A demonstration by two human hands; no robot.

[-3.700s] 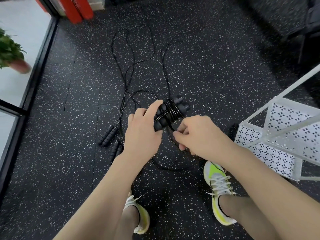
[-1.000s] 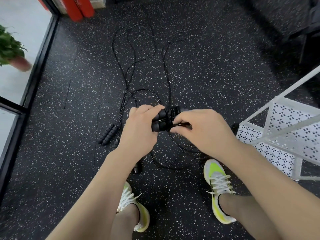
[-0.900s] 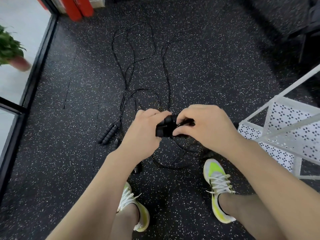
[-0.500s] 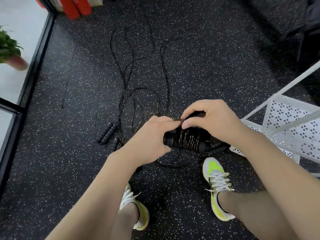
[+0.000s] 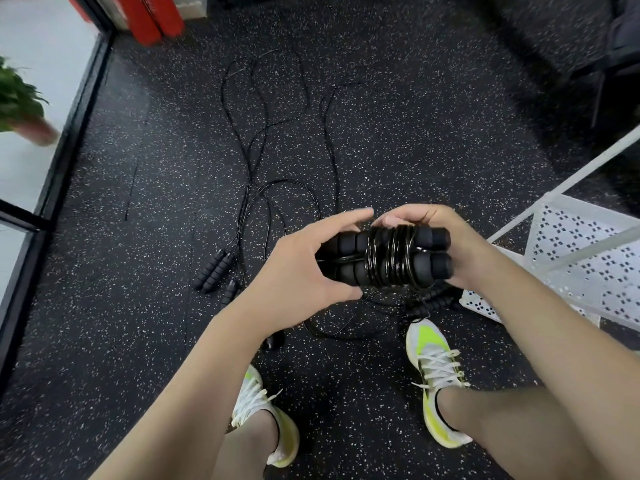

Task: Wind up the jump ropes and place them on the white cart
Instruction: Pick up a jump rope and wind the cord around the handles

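Where black speckled floor (image 5: pixel 398 116) meets glass wall, potted plant (image 5: pixel 19 105) left, red pads (image 5: pixel 152 15) top, white cart (image 5: pixel 571 258) right. Loose ropes (image 5: pixel 256 140) on floor. Left hand (image 5: pixel 304 271) curled round wound jump rope (image 5: pixel 388 259); right hand (image 5: pixel 446 244) cups far end, fingers bent. Against half second earlier: bundle raised nearer camera, coils fully exposed, right fingers off top.
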